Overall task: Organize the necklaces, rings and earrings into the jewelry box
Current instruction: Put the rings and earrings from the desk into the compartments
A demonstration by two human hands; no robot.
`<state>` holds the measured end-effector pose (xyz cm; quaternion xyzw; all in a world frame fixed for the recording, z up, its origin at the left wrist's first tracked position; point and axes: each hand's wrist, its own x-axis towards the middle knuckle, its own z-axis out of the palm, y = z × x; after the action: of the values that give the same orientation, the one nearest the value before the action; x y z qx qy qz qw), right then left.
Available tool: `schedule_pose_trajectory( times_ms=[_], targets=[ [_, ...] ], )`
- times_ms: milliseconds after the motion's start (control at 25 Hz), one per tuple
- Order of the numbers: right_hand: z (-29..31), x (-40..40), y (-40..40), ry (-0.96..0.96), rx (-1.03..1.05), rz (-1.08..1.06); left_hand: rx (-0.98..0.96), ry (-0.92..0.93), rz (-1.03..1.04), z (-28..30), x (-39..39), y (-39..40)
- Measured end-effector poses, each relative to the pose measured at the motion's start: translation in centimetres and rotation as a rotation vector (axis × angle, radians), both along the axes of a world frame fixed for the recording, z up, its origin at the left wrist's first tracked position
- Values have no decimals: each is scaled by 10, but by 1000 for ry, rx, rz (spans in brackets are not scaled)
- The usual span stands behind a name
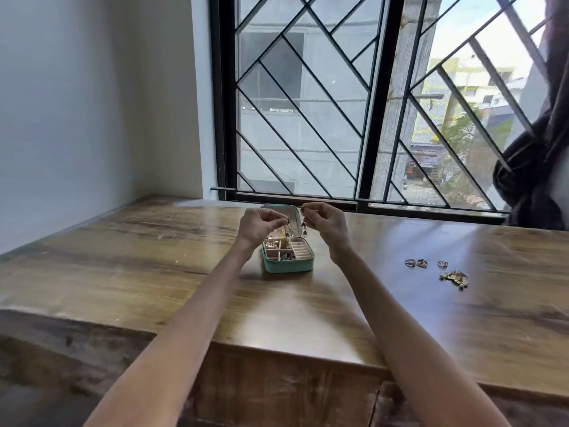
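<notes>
A small teal jewelry box (288, 266) lies open in the middle of the wooden table, its lid upright at the back. Its compartments hold several small pieces, and ring rolls fill the right side. Above the box, my left hand (258, 224) pinches a dangling earring (287, 232). My right hand (323, 221) pinches a second dangling earring (304, 224) beside it. On the table to the right lie three rings (421, 263) and a heap of jewelry (455, 278).
The wooden table (184, 272) runs to a white wall on the left and a barred window (338, 118) at the back. A dark curtain (535, 167) hangs at the far right. The table's front edge drops off near me.
</notes>
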<state>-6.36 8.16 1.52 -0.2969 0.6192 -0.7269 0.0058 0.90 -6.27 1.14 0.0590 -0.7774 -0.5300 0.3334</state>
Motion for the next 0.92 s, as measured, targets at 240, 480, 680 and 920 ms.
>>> schedule_pose_trajectory(
  times_ms=[240,480,680,920],
  targets=[
    [-1,0,-2,29,30,-10,-97,-33,74,-15,0,-3],
    [-5,1,-1,50,115,-61,-333,-216,221,-14,3,-4],
    [3,7,-6,87,125,-67,-526,-381,300,-10,3,0],
    [5,10,-17,107,121,-67,-475,-366,290,-12,3,-5]
  ],
)
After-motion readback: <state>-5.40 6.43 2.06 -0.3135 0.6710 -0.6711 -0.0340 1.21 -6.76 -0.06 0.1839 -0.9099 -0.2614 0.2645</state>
